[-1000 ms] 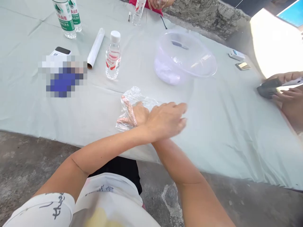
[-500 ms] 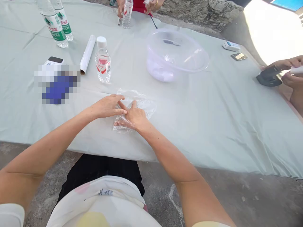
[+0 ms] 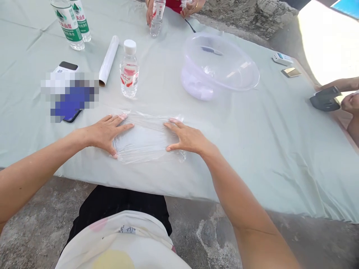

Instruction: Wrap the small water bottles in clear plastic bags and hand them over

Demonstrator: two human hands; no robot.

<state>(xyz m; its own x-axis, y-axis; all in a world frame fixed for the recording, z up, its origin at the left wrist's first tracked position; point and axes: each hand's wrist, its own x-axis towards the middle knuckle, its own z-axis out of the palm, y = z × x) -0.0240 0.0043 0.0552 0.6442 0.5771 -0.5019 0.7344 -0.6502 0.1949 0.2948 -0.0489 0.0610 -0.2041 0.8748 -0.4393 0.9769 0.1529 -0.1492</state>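
A crinkled piece of thin clear plastic film (image 3: 143, 138) lies spread on the cloth-covered table in front of me. At its left edge rests my left hand (image 3: 105, 132), open, with fingers apart; a bit of film covers some of its fingertips. My right hand (image 3: 189, 138) presses on the right edge, also open, thumb and fingers spread. Between the two hands the film is stretched fairly flat, with creases. Just beyond it stands a small water bottle (image 3: 129, 71) with a white cap, upright.
A white roll (image 3: 109, 61) lies left of the small bottle. Two large water bottles (image 3: 68, 26) stand behind. A phone (image 3: 73, 116) lies left, partly pixelated. A clear purple basin (image 3: 193, 82) sits beyond my right hand. Across the table, a person's hand (image 3: 150, 15) holds a bottle.
My hands have moved apart, left and right, from a crumpled bunch of film. The film is now spread wider and flatter. The person opposite has tilted their bottle.
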